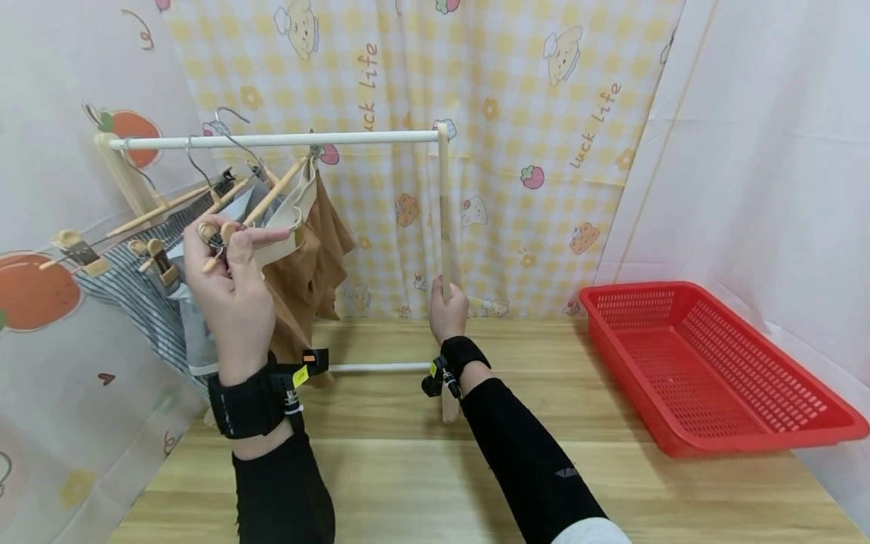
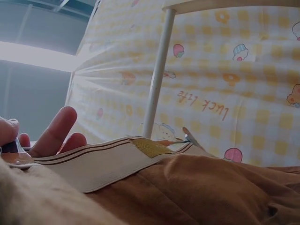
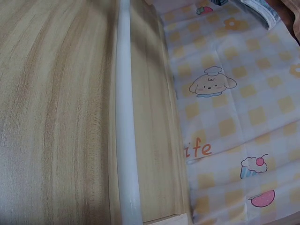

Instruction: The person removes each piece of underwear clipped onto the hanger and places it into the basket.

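Observation:
In the head view my left hand (image 1: 234,291) pinches the wooden clip (image 1: 227,230) at the near end of a trouser hanger (image 1: 275,193), its index finger pointing right. Brown trousers (image 1: 299,279) with a cream waistband (image 2: 98,164) hang from this hanger. Its metal hook (image 1: 232,113) shows above the white rail (image 1: 340,139); whether it bears on the rail I cannot tell. My right hand (image 1: 448,311) grips the right wooden post (image 1: 445,219) of the rack. Farther left, striped trousers (image 1: 139,295) and a grey garment (image 1: 198,325) hang on other clip hangers.
A red perforated basket (image 1: 680,378) stands on the wooden table (image 1: 381,483) at the right. The rack's lower white bar (image 3: 125,117) runs just above the tabletop. A yellow checked curtain (image 1: 516,151) hangs behind the rack.

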The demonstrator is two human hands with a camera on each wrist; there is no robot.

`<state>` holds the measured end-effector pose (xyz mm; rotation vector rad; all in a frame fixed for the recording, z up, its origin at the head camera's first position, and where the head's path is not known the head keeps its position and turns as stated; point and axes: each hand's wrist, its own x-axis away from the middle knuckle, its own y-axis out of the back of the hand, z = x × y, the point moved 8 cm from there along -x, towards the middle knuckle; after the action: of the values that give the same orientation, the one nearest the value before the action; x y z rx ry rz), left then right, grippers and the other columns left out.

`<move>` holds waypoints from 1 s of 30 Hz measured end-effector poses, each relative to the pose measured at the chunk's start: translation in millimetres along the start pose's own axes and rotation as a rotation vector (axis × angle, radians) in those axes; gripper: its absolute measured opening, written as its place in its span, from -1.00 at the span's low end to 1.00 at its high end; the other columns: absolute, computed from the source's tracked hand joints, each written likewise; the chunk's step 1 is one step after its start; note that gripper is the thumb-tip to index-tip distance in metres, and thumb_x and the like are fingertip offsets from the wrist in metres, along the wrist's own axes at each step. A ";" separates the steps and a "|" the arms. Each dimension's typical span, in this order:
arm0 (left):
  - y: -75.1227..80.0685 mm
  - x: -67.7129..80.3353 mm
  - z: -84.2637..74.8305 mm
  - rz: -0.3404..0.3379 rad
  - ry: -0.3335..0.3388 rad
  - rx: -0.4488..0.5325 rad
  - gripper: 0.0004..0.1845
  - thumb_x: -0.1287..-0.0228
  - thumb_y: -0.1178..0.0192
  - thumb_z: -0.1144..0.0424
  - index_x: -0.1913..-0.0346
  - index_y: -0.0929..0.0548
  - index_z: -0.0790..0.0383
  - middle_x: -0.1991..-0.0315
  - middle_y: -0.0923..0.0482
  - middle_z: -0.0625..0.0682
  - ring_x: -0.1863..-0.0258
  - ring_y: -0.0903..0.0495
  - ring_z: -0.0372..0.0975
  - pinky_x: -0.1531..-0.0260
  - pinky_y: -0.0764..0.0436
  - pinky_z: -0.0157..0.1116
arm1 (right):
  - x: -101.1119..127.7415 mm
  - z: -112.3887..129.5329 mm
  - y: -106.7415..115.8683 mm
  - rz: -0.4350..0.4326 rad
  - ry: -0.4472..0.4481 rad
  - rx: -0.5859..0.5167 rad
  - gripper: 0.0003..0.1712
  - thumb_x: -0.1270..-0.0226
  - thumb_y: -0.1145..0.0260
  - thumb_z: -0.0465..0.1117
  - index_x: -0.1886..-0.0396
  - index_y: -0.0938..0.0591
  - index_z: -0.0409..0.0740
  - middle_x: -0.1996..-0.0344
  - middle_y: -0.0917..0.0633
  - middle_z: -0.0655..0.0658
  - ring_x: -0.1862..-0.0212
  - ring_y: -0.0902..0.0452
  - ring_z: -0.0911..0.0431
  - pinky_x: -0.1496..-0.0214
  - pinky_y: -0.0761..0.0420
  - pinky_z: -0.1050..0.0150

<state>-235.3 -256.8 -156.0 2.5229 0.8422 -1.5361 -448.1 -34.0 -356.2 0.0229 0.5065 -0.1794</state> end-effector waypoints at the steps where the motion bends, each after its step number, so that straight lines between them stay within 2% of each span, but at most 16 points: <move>1: 0.3 2.9 -2.2 0.006 -0.001 0.006 -0.97 -0.55 0.08 0.35 0.13 -0.36 0.23 0.34 -0.69 0.18 0.17 -0.69 -0.04 0.28 -0.16 -0.41 | -0.2 -0.5 0.0 0.004 -0.007 0.004 -0.39 -0.58 -0.02 -0.03 0.75 -0.16 -0.05 0.83 -0.15 0.04 0.77 0.05 0.21 0.65 -0.07 0.28; 6: 5.0 18.4 -11.7 0.030 -0.001 0.035 -0.96 -0.53 0.04 0.35 0.12 -0.41 0.25 0.36 -0.65 0.19 0.23 -0.70 -0.07 0.57 0.00 -0.42 | -0.5 0.7 -1.6 0.018 -0.027 -0.002 -0.39 -0.58 -0.04 -0.08 0.75 -0.15 -0.06 0.83 -0.13 0.05 0.78 0.06 0.24 0.65 -0.07 0.29; 9: 7.7 27.6 -15.4 0.039 0.005 0.064 -0.94 -0.53 0.01 0.34 0.11 -0.43 0.27 0.37 -0.64 0.23 0.27 -0.71 -0.08 0.66 0.06 -0.42 | 0.5 2.2 -3.0 0.039 -0.035 0.001 -0.39 -0.59 -0.03 -0.06 0.74 -0.16 -0.06 0.82 -0.13 0.05 0.77 0.04 0.22 0.65 -0.07 0.29; 14: 9.1 41.9 -20.6 0.055 0.015 0.066 -0.90 -0.52 -0.01 0.31 0.08 -0.45 0.30 0.34 -0.70 0.22 0.31 -0.71 -0.08 0.66 0.07 -0.41 | -1.4 0.0 -1.7 0.072 -0.055 0.035 -0.39 -0.59 -0.01 0.02 0.72 -0.17 -0.06 0.81 -0.15 0.06 0.75 0.01 0.19 0.64 -0.10 0.29; 15: 9.3 44.9 -21.8 0.057 0.015 0.077 -0.90 -0.52 -0.01 0.32 0.08 -0.45 0.31 0.34 -0.70 0.22 0.31 -0.71 -0.08 0.65 0.05 -0.42 | -2.6 -1.6 -0.7 0.078 -0.059 0.047 -0.39 -0.59 0.00 0.02 0.72 -0.17 -0.05 0.81 -0.15 0.06 0.75 0.01 0.19 0.63 -0.11 0.29; 17: 10.5 50.1 -24.3 0.056 0.010 0.116 -0.88 -0.52 0.00 0.35 0.07 -0.45 0.38 0.35 -0.69 0.23 0.31 -0.71 -0.08 0.60 -0.20 -0.48 | -6.0 -1.5 0.8 0.097 -0.065 0.065 -0.40 -0.58 -0.01 0.01 0.72 -0.17 -0.07 0.81 -0.15 0.05 0.74 0.01 0.18 0.62 -0.11 0.29; 19: 11.9 55.8 -27.1 0.054 0.005 0.162 -0.87 -0.51 0.00 0.39 0.06 -0.45 0.43 0.35 -0.69 0.24 0.29 -0.72 -0.09 0.41 -0.42 -0.44 | -6.9 -0.6 2.9 0.141 -0.074 0.079 -0.45 -0.57 -0.03 0.01 0.66 -0.21 -0.10 0.77 -0.18 0.02 0.71 -0.02 0.14 0.57 -0.15 0.27; 22: 14.4 64.5 -32.3 0.048 0.004 0.230 -0.89 -0.50 0.02 0.45 0.07 -0.43 0.48 0.36 -0.69 0.25 0.30 -0.73 -0.08 0.13 -0.57 -0.32 | -1.1 5.8 9.6 0.203 -0.074 0.063 -0.66 -0.51 -0.13 0.03 0.33 -0.38 -0.14 0.52 -0.36 0.00 0.50 -0.24 0.12 0.37 -0.31 0.26; 23: 15.3 67.4 -34.3 0.048 0.004 0.258 -0.90 -0.49 0.03 0.47 0.08 -0.43 0.49 0.36 -0.68 0.27 0.30 -0.73 -0.07 0.13 -0.58 -0.31 | 2.9 10.0 14.0 0.208 -0.059 0.051 -0.69 -0.49 -0.16 0.02 0.17 -0.41 -0.15 0.39 -0.42 -0.03 0.38 -0.32 0.10 0.27 -0.36 0.23; 26: 18.5 75.7 -41.2 0.049 -0.007 0.325 -0.90 -0.47 0.04 0.51 0.10 -0.41 0.56 0.37 -0.68 0.30 0.32 -0.73 -0.04 0.11 -0.63 -0.29 | 19.8 26.1 33.5 0.165 0.029 -0.003 -0.50 -0.42 -0.18 -0.04 -0.22 -0.32 -0.16 0.00 -0.44 -0.15 -0.01 -0.36 0.00 -0.06 -0.38 0.11; 27: 19.5 78.3 -43.5 0.053 -0.010 0.355 -0.89 -0.47 0.05 0.53 0.10 -0.40 0.59 0.37 -0.68 0.32 0.32 -0.74 -0.03 0.09 -0.64 -0.27 | 26.5 31.9 42.0 0.136 0.066 -0.012 -0.47 -0.40 -0.16 -0.06 -0.25 -0.32 -0.19 -0.08 -0.42 -0.18 -0.09 -0.34 -0.05 -0.12 -0.37 0.08; 30: 20.9 83.6 -48.5 0.080 -0.021 0.406 -0.88 -0.46 0.07 0.55 0.11 -0.38 0.65 0.37 -0.68 0.34 0.33 -0.74 -0.02 0.06 -0.64 -0.23 | 46.2 46.8 67.1 0.094 0.178 -0.072 -0.50 -0.37 -0.07 -0.14 -0.20 -0.37 -0.36 -0.12 -0.44 -0.35 -0.10 -0.35 -0.19 -0.12 -0.36 0.06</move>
<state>-157.0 -223.7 -206.6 2.7578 0.4546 -1.8640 -374.0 21.3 -339.1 -0.0076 0.6873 -0.0674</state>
